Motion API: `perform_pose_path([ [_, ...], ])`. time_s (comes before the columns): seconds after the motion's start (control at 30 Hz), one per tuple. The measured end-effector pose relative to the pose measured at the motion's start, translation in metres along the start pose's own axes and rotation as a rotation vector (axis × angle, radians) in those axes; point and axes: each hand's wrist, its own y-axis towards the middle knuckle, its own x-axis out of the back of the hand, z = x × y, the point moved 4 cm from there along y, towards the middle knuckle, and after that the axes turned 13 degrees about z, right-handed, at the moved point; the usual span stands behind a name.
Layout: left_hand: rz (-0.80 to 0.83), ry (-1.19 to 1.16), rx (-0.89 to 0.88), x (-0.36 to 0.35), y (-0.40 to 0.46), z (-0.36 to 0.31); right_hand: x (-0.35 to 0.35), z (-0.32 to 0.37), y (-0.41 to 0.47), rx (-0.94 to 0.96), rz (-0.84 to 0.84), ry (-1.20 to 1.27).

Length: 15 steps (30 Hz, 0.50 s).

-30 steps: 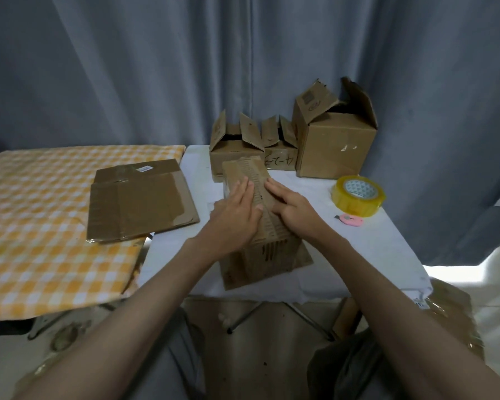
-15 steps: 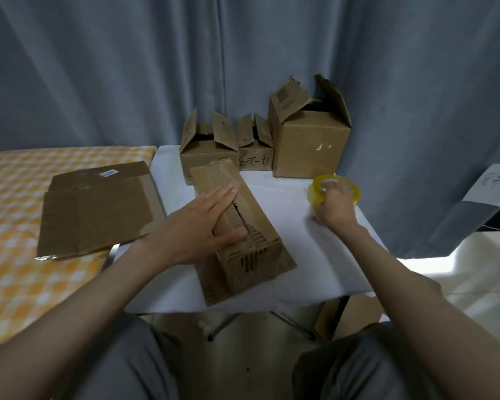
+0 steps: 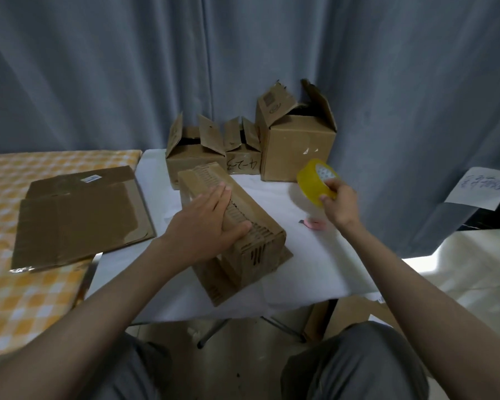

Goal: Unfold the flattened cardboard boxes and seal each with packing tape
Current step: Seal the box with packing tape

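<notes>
I see the left hand (image 3: 211, 223) pressing flat, fingers straight, on the closed flaps of the box (image 3: 234, 226) lying mid-table (image 3: 315, 269). The right hand (image 3: 339, 203) grips the tape roll (image 3: 315, 180), lifted above the cutter (image 3: 315, 224). Three open boxes (image 3: 296, 151) stand behind, insides dark; flat cardboard (image 3: 78, 215) lies left.

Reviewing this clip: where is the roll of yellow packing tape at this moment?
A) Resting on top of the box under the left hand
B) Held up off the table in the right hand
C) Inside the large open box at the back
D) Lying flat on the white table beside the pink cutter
B: the right hand grips the tape roll in the air above the white table, while the pink cutter lies below it.
</notes>
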Motion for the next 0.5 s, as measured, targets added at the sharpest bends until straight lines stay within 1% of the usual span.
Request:
perform_pose_path([
  [0.07, -0.018, -0.029, 0.039, 0.0, 0.004, -0.01, 0.007, 0.018, -0.012, 0.07, -0.004, 0.112],
  [0.17, -0.099, -0.064, 0.111, -0.006, 0.011, -0.036, 0.01, 0.054, -0.033, 0.155, 0.014, 0.244],
  [0.27, -0.117, -0.107, 0.165, -0.015, 0.017, -0.056, 0.001, 0.09, -0.052, 0.231, 0.052, 0.38],
  [0.37, -0.115, -0.128, 0.155, -0.015, 0.015, -0.055, -0.018, 0.111, -0.066, 0.271, 0.087, 0.367],
  [0.43, -0.112, -0.135, 0.107, -0.01, 0.01, -0.051, -0.028, 0.115, -0.07, 0.299, 0.073, 0.295],
  [0.5, -0.079, -0.207, 0.043, -0.003, 0.009, -0.043, -0.033, 0.113, -0.071, 0.314, 0.069, 0.259],
])
